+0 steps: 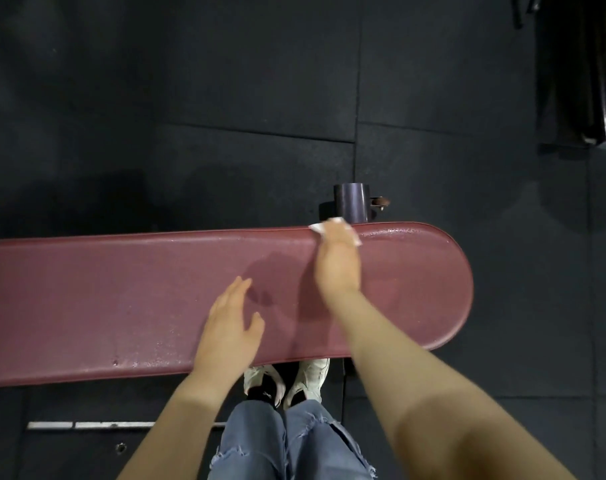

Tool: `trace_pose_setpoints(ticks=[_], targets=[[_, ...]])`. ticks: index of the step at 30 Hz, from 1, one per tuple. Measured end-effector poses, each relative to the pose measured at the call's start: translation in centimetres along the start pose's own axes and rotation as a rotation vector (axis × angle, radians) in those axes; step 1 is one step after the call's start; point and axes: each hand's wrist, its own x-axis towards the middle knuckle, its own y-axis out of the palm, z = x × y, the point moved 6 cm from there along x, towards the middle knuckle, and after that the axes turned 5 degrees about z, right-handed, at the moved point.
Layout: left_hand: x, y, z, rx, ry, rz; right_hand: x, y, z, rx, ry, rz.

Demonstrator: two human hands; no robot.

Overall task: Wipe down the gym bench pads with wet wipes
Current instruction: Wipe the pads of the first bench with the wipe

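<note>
We see the wet wipe (334, 228) at the far edge of the maroon bench pad (121, 299), toward its rounded right end. It is white and crumpled, mostly hidden under our right hand (336, 263), with only its corners showing past the fingers (336, 233). Those fingers lie together, stretched forward and laid flat over the wipe, pressing it onto the far rim of the pad; we cannot tell whether the thumb curls under it.

Our left hand (230, 320) sits over the middle of the pad, nearer the close edge. Its fingers are straight and loosely spread, the thumb held apart to the right, and they hold nothing. Whether the palm touches the pad or hovers just above it we cannot tell.

The pad shines wet near the right end and along the near edge, where small drops sit on it.

Just beyond the far edge, behind the right hand, a dark tube (350, 201) of the bench frame stands upright. Below the near edge we see two white shoes (287, 381) and blue jeans (287, 445) with frayed tears. The black rubber floor (225, 81) lies all around, and a dark piece of equipment (582, 71) stands in the top right corner.
</note>
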Motion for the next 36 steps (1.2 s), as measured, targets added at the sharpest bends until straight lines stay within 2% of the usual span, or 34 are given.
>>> trace_pose_setpoints(ticks=[1, 3, 5, 7, 8, 10, 12, 15, 18, 20, 22, 24, 26, 27, 29, 31, 33, 35, 36], targets=[[0.0, -0.8, 1.1, -0.028, -0.039, -0.042, -0.1, 1.2, 3.0, -0.022, -0.081, 0.081], [-0.4, -2.1, 3.2, -0.075, -0.125, -0.095, -1.3, 3.1, 8.1, 0.038, -0.315, 0.136], [-0.8, -2.4, 4.7, -0.080, -0.162, -0.089, -2.4, 4.8, 10.8, 0.123, -0.563, 0.244], [-1.3, -2.1, 5.3, -0.041, -0.148, -0.049, -3.3, 6.2, 11.5, 0.021, -0.801, 0.455], [-1.4, -1.8, 5.3, -0.021, -0.133, -0.034, -3.4, 6.5, 11.0, -0.054, -0.860, 0.528], [-1.6, -1.1, 5.0, 0.002, -0.104, -0.016, -3.3, 5.9, 8.3, -0.150, -0.909, 0.537], [-1.8, -0.3, 4.4, 0.007, -0.085, -0.002, -3.0, 4.0, 3.8, -0.123, -0.811, 0.467], [-2.2, 1.0, 3.5, 0.015, -0.057, 0.027, -2.5, -1.1, -5.3, -0.029, -0.569, 0.245], [-2.6, 2.1, 3.0, -0.004, -0.050, 0.050, -3.5, -5.2, -14.8, -0.071, -0.223, 0.091], [-2.8, 2.7, 2.9, -0.018, -0.056, 0.065, -5.0, -7.2, -18.9, -0.074, 0.011, -0.014], [-3.3, 3.3, 2.8, -0.024, -0.049, 0.086, -5.9, -7.9, -19.7, -0.017, 0.216, -0.132], [-3.7, 3.7, 2.8, -0.039, -0.045, 0.095, -6.0, -7.3, -18.8, 0.162, 0.431, -0.277], [-4.0, 3.5, 3.3, -0.066, -0.064, 0.076, -5.7, -5.3, -15.5, 0.347, 0.531, -0.382], [-4.1, 3.2, 3.8, -0.081, -0.081, 0.057, -5.1, -4.0, -12.8, 0.387, 0.513, -0.373], [-4.1, 2.5, 5.0, -0.116, -0.130, 0.011, -3.2, -1.2, -5.9, 0.336, 0.355, -0.266], [-4.2, 1.8, 6.3, -0.149, -0.180, -0.030, -1.9, 1.8, 3.6, 0.150, -0.015, -0.025], [-4.4, 1.3, 7.3, -0.174, -0.218, -0.057, -3.4, 5.7, 11.9, 0.093, -0.402, 0.202], [-4.6, 1.0, 8.0, -0.192, -0.250, -0.062, -6.0, 8.9, 16.2, 0.030, -0.683, 0.421], [-4.6, 0.9, 8.1, -0.184, -0.254, -0.052, -6.7, 9.4, 16.4, -0.012, -0.754, 0.462]])
